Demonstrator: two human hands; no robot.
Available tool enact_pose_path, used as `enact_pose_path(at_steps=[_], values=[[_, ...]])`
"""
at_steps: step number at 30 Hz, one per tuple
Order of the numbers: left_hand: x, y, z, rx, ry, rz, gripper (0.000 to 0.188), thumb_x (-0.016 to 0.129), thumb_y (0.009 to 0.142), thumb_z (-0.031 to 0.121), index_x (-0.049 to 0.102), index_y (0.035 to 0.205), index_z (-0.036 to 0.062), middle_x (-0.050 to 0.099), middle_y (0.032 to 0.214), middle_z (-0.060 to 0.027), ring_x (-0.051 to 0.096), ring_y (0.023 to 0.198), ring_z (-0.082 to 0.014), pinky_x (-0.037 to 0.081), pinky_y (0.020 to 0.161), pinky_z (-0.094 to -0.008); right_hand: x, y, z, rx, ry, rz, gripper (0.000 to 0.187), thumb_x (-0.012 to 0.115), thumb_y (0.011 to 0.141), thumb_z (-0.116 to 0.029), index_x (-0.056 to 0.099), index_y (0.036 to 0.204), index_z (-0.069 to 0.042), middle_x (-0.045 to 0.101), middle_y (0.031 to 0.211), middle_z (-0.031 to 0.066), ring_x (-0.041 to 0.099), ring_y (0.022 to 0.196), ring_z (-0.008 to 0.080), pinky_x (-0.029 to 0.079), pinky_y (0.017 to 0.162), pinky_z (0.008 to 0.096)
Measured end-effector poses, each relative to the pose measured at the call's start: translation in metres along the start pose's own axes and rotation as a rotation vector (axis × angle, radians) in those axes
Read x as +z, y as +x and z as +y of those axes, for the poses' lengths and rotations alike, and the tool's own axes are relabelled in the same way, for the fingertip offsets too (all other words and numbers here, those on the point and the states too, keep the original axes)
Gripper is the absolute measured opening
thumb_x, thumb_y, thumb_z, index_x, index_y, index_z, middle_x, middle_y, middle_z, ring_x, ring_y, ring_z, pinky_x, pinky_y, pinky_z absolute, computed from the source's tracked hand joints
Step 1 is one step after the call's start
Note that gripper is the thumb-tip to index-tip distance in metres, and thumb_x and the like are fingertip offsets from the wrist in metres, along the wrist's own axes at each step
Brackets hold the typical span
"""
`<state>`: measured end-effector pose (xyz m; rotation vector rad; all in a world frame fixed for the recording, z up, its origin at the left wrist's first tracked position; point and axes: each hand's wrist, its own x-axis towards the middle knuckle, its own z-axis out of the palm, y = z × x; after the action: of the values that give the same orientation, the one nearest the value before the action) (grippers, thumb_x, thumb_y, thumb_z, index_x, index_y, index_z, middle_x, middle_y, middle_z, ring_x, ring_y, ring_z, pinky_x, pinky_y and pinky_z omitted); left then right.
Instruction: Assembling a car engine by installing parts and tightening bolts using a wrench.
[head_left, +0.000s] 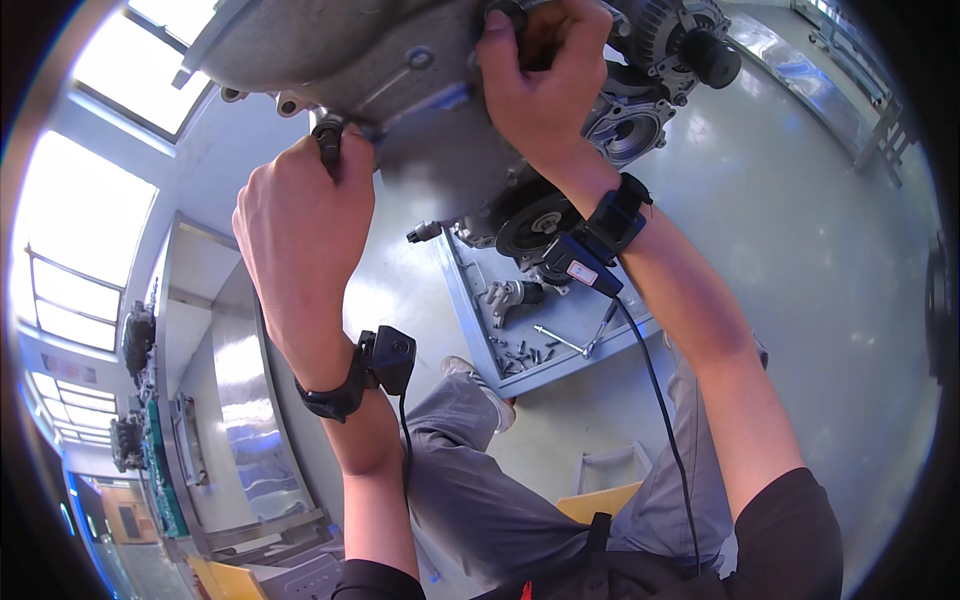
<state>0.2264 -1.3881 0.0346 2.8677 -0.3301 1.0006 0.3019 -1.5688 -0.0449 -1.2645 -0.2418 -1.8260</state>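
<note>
A large grey metal engine (420,110) fills the upper middle of the view, with a smooth housing facing me. My left hand (300,230) is closed at its lower left edge, thumb and fingers round a short black cylindrical part (328,142). Higher up, my right hand (545,95) is curled against the housing's right side. Its thumb lies by a dark round part (507,14), and what its fingers grip is hidden. A black pulley (545,222) sits below my right wrist, and an alternator (665,35) is mounted at the upper right.
Beneath the engine, a blue-grey tray (545,376) carries a ratchet wrench (565,340), several loose bolts (520,356) and a metal part with a black end (508,298). A metal workbench (245,390) stands at left, another bench (800,80) at upper right. Cables hang from both wrist devices.
</note>
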Motion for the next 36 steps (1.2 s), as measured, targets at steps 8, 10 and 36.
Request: enact_pose_path(at_steps=[8, 10, 36], values=[[-0.0004, 0.0008, 0.0004, -0.003, 0.010, -0.009, 0.048, 0.059, 0.096, 0.039, 0.073, 0.078, -0.0026, 0.062, 0.061, -0.0208, 0.065, 0.059, -0.0392, 0.053, 0.063, -0.0441, -0.0024, 0.0026, 0.0026, -0.027, -0.049, -0.043, 0.021, 0.074, 0.091, -0.011, 0.065, 0.108, -0.004, 0.049, 0.059, -0.0003, 0.044, 0.050, 0.0123, 0.037, 0.049, 0.0298], [-0.0007, 0.0008, 0.0007, -0.012, 0.003, -0.016, 0.047, 0.059, 0.096, 0.039, 0.073, 0.078, -0.0023, 0.063, 0.061, -0.0208, 0.065, 0.059, -0.0392, 0.053, 0.063, -0.0441, -0.0024, 0.0034, 0.0039, -0.056, -0.075, -0.050, 0.019, 0.075, 0.091, -0.012, 0.066, 0.106, -0.004, 0.049, 0.059, 0.0000, 0.044, 0.049, 0.0127, 0.037, 0.049, 0.0300], [-0.0006, 0.0017, 0.0007, -0.010, 0.021, -0.024, 0.046, 0.059, 0.095, 0.039, 0.074, 0.080, -0.0024, 0.065, 0.065, -0.0221, 0.067, 0.064, -0.0409, 0.054, 0.065, -0.0441, -0.0028, 0.0005, -0.0011, 0.007, -0.011, -0.050, 0.018, 0.073, 0.091, -0.009, 0.062, 0.105, -0.003, 0.051, 0.061, 0.0012, 0.045, 0.049, 0.0123, 0.035, 0.048, 0.0297]])
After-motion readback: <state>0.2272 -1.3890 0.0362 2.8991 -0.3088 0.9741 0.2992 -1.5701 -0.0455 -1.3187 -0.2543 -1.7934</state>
